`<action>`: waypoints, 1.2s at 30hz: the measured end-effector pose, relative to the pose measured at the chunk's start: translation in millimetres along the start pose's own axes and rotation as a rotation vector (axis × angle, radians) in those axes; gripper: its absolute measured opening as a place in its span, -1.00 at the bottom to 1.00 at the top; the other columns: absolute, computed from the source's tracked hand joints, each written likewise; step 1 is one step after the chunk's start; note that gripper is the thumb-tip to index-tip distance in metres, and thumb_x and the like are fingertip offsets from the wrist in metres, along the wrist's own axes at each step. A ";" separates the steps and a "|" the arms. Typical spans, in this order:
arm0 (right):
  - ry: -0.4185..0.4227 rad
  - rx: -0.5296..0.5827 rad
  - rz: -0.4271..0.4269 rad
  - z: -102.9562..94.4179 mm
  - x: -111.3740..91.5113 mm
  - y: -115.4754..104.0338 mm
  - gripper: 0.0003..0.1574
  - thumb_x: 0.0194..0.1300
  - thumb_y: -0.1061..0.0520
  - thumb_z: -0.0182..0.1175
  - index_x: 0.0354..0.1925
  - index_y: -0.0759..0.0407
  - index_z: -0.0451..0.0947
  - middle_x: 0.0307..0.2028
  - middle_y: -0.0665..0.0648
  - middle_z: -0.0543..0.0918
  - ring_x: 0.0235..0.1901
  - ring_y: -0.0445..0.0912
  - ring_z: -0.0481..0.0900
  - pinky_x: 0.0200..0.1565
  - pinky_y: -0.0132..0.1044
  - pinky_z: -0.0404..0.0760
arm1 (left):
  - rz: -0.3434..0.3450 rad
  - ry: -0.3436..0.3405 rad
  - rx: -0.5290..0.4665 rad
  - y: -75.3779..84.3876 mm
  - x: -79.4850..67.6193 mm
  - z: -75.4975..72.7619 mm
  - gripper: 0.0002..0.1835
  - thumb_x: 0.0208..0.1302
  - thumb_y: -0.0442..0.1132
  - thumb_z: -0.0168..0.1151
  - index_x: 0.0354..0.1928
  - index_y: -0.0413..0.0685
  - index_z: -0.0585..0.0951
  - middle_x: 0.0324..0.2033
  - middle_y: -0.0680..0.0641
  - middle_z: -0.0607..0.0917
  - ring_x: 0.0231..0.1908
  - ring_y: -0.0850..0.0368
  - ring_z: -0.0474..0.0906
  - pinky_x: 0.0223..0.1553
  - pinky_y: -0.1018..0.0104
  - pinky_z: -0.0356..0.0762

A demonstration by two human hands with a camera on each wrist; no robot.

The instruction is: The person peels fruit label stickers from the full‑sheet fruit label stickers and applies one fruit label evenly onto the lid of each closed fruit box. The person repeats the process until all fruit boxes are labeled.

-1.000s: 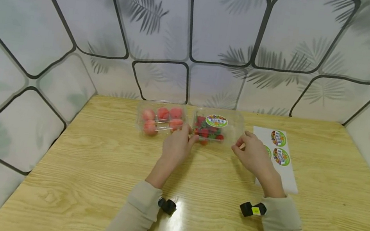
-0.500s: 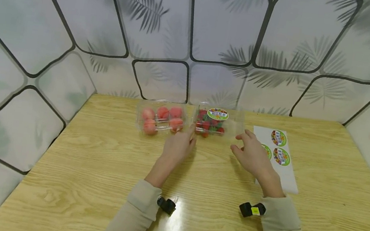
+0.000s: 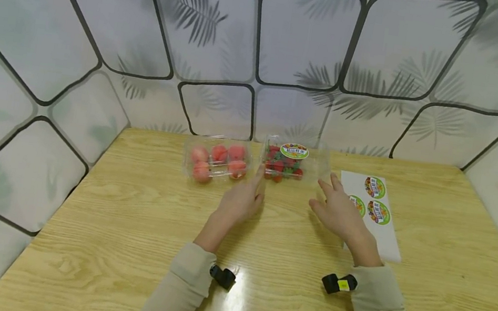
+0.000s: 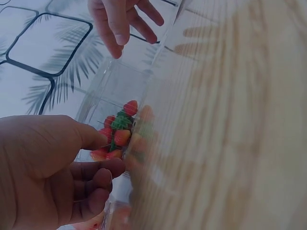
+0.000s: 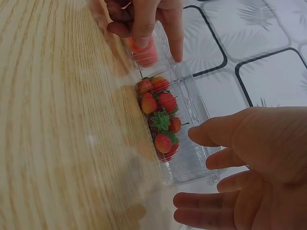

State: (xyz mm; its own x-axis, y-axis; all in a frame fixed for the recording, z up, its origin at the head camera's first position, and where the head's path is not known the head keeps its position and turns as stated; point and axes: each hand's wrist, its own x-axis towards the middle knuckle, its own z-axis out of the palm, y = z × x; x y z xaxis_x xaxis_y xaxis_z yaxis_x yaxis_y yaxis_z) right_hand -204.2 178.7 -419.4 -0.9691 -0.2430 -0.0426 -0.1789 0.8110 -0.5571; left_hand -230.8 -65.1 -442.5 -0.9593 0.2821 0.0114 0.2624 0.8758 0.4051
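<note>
A clear plastic clamshell box [image 3: 317, 165] stands at the back of the table, strawberries [image 3: 278, 167] heaped in its left part. An oval fruit label [image 3: 294, 151] is on its lid. My left hand [image 3: 239, 199] is at the box's near left corner, index finger pointing forward and the other fingers loosely bent; whether the fingertip touches the plastic is unclear. Near the right corner, my right hand [image 3: 342, 214] has its fingers spread and relaxed. The right wrist view shows strawberries [image 5: 163, 103] through the clear wall, with nothing held in the right hand [image 5: 259, 163].
Left of the strawberries, a second clear box [image 3: 187, 160] holds several peach-like pink fruits [image 3: 202, 171]. A white sheet [image 3: 380, 240] with several round fruit stickers [image 3: 378, 212] lies right of the right hand, which partly covers it. A patterned wall covering [image 3: 304, 36] rises behind the wooden table [image 3: 134, 224].
The strawberry box has slid back toward the wall, away from me. My left fingers have come away from between the two boxes, and the right fingers have spread more.
</note>
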 end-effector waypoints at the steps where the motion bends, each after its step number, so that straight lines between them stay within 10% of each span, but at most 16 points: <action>1: -0.004 -0.002 -0.001 0.2 -0.1 -0.1 -0.20 0.50 0.03 0.01 0.47 0.46 0.06 0.48 0.57 -0.21 0.13 0.42 0.49 0.05 0.27 0.50 | 0.004 -0.012 -0.014 -0.5 -0.4 0.1 -0.20 0.45 -0.16 0.10 0.59 0.05 -0.05 -0.74 0.03 0.35 -0.72 0.15 0.28 -0.70 0.26 0.28; 19: -0.028 0.042 -0.025 4.3 0.8 3.7 -0.15 0.49 0.06 0.04 0.48 0.48 -0.04 0.48 0.56 -0.33 0.37 0.53 0.01 0.25 0.37 0.22 | 0.007 0.022 0.023 0.9 -5.2 -7.2 -0.32 0.49 -0.12 0.05 0.56 0.07 0.10 -0.74 0.04 0.32 -0.72 0.16 0.24 -0.72 0.24 0.27; 36: -0.020 0.007 -0.041 3.7 -1.6 0.2 -0.13 0.47 0.06 0.06 0.48 0.50 -0.04 0.46 0.61 -0.30 0.36 0.57 -0.05 0.27 0.40 0.15 | 0.019 -0.029 0.052 -0.6 -7.1 -7.2 -0.30 0.50 -0.10 0.03 0.58 0.08 0.03 -0.74 0.06 0.32 -0.73 0.20 0.22 -0.73 0.31 0.24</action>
State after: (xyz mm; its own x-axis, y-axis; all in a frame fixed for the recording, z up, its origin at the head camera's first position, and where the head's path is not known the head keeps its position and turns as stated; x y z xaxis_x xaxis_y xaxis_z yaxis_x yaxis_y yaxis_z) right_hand -202.1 177.3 -422.5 -0.9574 -0.2867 -0.0356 -0.2174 0.7961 -0.5648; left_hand -224.8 -70.4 -436.3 -0.9509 0.3095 -0.0080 0.2864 0.8891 0.3572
